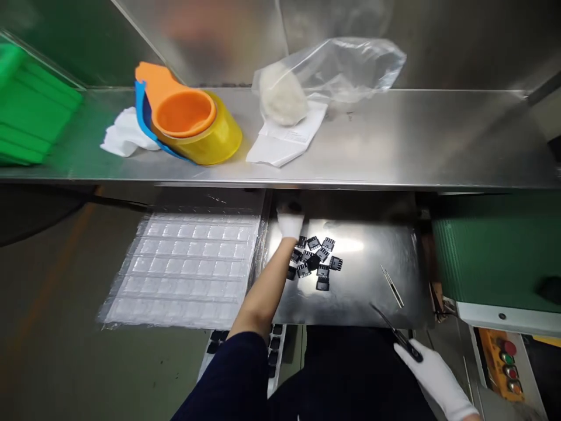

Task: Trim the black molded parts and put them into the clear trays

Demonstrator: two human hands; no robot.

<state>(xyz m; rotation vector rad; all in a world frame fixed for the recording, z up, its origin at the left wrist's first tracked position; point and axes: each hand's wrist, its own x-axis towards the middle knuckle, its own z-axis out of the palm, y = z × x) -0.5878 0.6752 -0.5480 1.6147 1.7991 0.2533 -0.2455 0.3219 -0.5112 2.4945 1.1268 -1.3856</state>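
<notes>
My left hand, in a white glove, reaches to the far part of a metal work surface, in the shadow beneath the shelf. Its fingers are blurred, and a dark shape shows beside them. Just nearer to me lies a loose pile of small black plastic parts with slotted ends. At the lower right, my gloved right hand is closed around the black handle of a thin-bladed knife, its blade pointing up and left over the surface's front edge. Metal tweezers rest on the surface near the knife.
A clear plastic tray with rows of pockets lies left of the parts. On the shelf above are nested yellow and orange scoops, a white cloth and a plastic bag. A green machine and control buttons flank the right.
</notes>
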